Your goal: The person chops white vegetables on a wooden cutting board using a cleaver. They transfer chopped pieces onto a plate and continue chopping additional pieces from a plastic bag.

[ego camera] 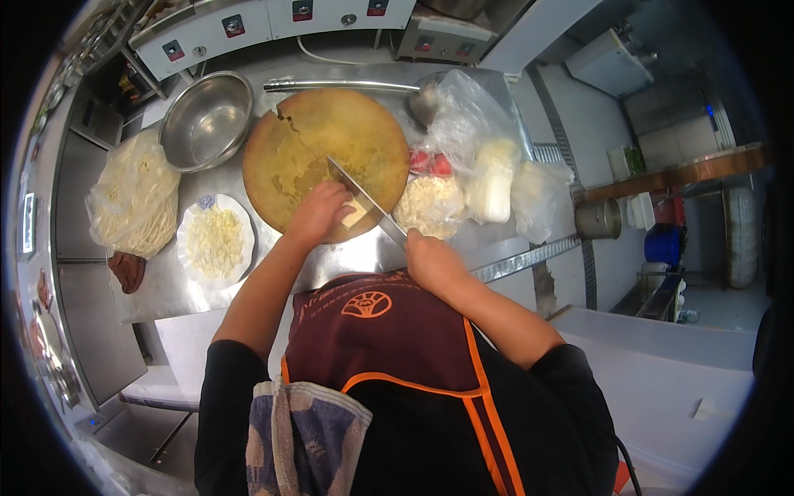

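A round wooden chopping board (329, 124), cracked at its upper left, sits on the steel table. Near its front edge lies a pale cream block of food (355, 214), perhaps tofu. The bent fingers of my left hand (319, 214) hold this block against the board. My right hand (434, 260) grips the handle of a kitchen cleaver (371, 201). Its blade slants over the board, right beside my left fingertips and over part of the block. How deep the edge sits in the block is hidden. Wet patches mark the board's surface.
Left of the board are a steel bowl (208, 121), a bag of noodles (133, 198) and a plate of chopped pale vegetable (216, 240). On the right stand bagged shredded food (431, 204), a wrapped cabbage (494, 180) and red packets (430, 162). A long-handled ladle (341, 84) lies behind.
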A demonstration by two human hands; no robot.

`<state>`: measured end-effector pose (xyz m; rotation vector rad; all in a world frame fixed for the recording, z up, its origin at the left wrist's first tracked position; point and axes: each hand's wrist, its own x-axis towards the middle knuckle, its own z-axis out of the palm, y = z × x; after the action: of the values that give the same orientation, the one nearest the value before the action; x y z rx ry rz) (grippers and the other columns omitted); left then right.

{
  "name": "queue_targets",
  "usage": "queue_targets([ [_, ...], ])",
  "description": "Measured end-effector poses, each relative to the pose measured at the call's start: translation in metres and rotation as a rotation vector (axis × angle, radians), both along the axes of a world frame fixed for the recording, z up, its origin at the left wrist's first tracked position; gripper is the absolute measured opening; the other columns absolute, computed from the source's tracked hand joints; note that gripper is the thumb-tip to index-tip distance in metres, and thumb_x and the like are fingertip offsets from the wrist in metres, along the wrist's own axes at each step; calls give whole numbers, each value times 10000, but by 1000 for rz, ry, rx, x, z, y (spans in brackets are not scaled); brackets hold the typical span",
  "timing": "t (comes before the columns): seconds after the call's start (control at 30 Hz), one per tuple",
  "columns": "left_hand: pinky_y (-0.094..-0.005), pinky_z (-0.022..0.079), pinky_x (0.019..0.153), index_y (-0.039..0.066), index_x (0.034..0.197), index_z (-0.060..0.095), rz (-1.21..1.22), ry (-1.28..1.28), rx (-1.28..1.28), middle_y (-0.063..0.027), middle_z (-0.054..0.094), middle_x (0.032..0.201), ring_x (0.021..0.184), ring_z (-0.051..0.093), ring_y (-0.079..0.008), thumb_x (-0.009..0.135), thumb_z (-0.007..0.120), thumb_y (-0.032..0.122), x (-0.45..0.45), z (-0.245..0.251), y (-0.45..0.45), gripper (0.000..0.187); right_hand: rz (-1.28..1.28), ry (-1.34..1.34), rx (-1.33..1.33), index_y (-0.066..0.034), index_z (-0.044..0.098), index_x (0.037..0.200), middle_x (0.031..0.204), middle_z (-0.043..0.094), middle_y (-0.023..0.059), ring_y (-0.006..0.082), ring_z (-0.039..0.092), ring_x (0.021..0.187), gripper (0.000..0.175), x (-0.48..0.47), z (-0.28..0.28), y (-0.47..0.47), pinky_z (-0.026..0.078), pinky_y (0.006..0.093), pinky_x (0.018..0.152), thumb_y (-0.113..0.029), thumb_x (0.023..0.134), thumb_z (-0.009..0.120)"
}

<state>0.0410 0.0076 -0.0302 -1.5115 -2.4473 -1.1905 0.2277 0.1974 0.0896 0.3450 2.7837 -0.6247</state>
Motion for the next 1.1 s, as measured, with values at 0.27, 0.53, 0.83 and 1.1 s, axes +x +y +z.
queue_targets([
  [0.27,-451,517,943,40,1052,724,-18,36,-86,-134,693,1115,1081,628,-350,844,775,139,1,9,-6,235,53,-5,10,41,597,975,834,693,313,504,687,814,215,3,35,11,532,582,751,-164,1016,549],
  [0.53,-444,524,904,41,1020,718,14,73,-15,-124,698,1080,1038,634,-348,849,780,149,3,4,-6,212,30,-16,-14,69,605,967,865,699,342,495,711,828,132,-3,10,2,560,564,758,-26,916,528],
  [0.83,-445,528,852,52,944,699,31,121,24,-122,682,1009,980,635,-344,844,790,146,5,-2,-7,165,26,-44,-19,44,601,959,850,690,319,504,682,826,227,2,36,6,529,578,759,-173,1016,564],
  [1.1,-451,521,888,54,966,705,35,122,45,-125,685,1034,1008,634,-349,841,788,128,10,1,-10,168,52,-45,-23,56,621,1005,915,711,319,493,705,864,169,1,-11,8,558,553,785,-72,961,519],
])
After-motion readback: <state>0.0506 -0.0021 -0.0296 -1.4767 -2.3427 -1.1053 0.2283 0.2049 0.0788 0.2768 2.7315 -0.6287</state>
